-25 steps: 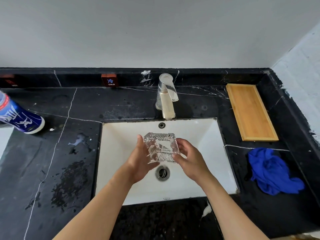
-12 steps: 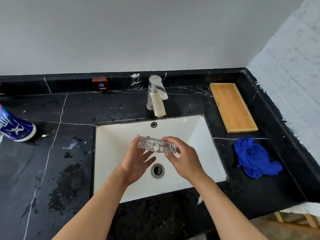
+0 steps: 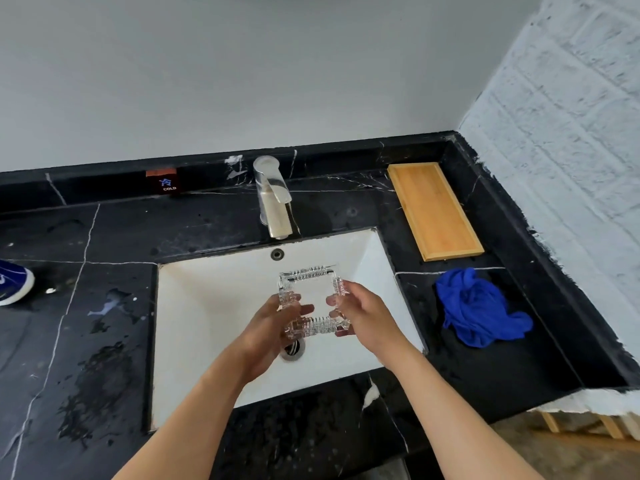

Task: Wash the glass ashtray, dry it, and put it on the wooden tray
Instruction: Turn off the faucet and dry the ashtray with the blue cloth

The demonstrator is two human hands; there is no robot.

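A clear, square glass ashtray [image 3: 310, 275] with ribbed edges is held over the white sink [image 3: 207, 306], its open side facing up. My left hand [image 3: 273, 327] grips its left side and near corner from below. My right hand [image 3: 363, 313] holds its right edge with the fingers curled over it. The metal faucet [image 3: 273, 199] stands behind the sink; no water is seen running. The empty wooden tray [image 3: 434, 209] lies on the black counter at the back right. A crumpled blue cloth [image 3: 478, 306] sits in front of the tray, right of the sink.
The black marble counter [image 3: 104, 237] has wet patches left of the sink. A blue-and-white bottle [image 3: 14, 282] lies at the far left edge. A white brick wall [image 3: 571, 168] closes the right side. The drain [image 3: 294, 349] sits under my hands.
The ashtray has been turned from standing on edge, through flat, to lying open side up in both hands. The camera has swung to the right.
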